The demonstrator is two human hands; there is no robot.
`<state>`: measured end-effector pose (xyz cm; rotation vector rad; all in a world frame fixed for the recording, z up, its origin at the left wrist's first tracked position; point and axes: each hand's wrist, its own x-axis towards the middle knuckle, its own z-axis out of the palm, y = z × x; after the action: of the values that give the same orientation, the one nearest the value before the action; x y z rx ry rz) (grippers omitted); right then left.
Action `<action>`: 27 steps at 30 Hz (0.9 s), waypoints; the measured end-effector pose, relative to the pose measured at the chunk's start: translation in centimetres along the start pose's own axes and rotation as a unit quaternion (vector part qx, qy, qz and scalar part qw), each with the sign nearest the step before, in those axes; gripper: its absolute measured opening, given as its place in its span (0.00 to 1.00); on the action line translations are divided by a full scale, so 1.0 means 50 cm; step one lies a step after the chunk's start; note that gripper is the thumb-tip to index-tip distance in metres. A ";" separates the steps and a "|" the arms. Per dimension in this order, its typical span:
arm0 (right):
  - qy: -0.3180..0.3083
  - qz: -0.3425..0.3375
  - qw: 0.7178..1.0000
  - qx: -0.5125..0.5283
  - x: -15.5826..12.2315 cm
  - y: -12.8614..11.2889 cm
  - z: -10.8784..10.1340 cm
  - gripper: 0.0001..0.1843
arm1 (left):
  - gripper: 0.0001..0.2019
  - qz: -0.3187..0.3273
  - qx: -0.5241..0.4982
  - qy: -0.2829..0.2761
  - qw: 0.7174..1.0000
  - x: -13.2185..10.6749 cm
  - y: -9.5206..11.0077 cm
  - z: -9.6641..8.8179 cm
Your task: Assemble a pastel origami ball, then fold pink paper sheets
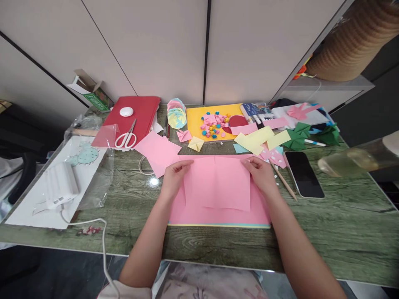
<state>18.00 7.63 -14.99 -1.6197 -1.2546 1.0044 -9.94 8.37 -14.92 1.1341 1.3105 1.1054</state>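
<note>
Between my two hands is a pink sheet of paper with a crease down its middle. My left hand pinches its upper left corner, and my right hand pinches the upper right one. Beneath it lies a stack of larger paper, pink on top, with blue and yellow edges showing at the front. Another pink piece of paper rests just beyond my left hand. Close to my right hand are a pencil and a black-screened phone.
White-handled scissors lie on a red folder. A yellow sheet carries small folded paper pieces. Left are a white power bank with a cable and a clear plastic bag. A bottle stands at right.
</note>
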 end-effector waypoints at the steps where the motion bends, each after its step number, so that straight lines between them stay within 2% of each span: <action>1: 0.008 0.000 1.000 0.003 0.000 -0.001 0.001 0.17 | 0.12 -0.001 0.001 -0.005 1.000 -0.001 0.001 0.001; 5: 0.039 -0.006 0.999 0.021 0.002 0.001 0.004 0.17 | 0.19 0.003 -0.002 -0.034 0.999 -0.008 0.008 0.007; 7: 0.052 -0.010 0.998 0.033 0.005 0.003 0.006 0.17 | 0.18 0.004 -0.012 -0.038 0.999 -0.009 0.008 0.010; 11: 0.071 -0.013 0.996 0.055 0.008 0.006 0.008 0.16 | 0.11 0.001 -0.013 -0.026 1.000 -0.008 0.005 0.013; 20: 0.086 -0.004 0.992 0.090 0.007 0.005 0.016 0.14 | 0.17 0.031 0.009 0.013 0.999 -0.014 0.010 0.017; 27: 0.074 0.000 0.992 0.107 0.007 0.006 0.015 0.13 | 0.17 0.051 0.017 0.045 0.998 -0.012 0.009 0.014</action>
<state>17.46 8.01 -15.54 -1.4986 -1.0116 0.9667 -9.22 7.86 -14.41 1.2006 1.3573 1.2250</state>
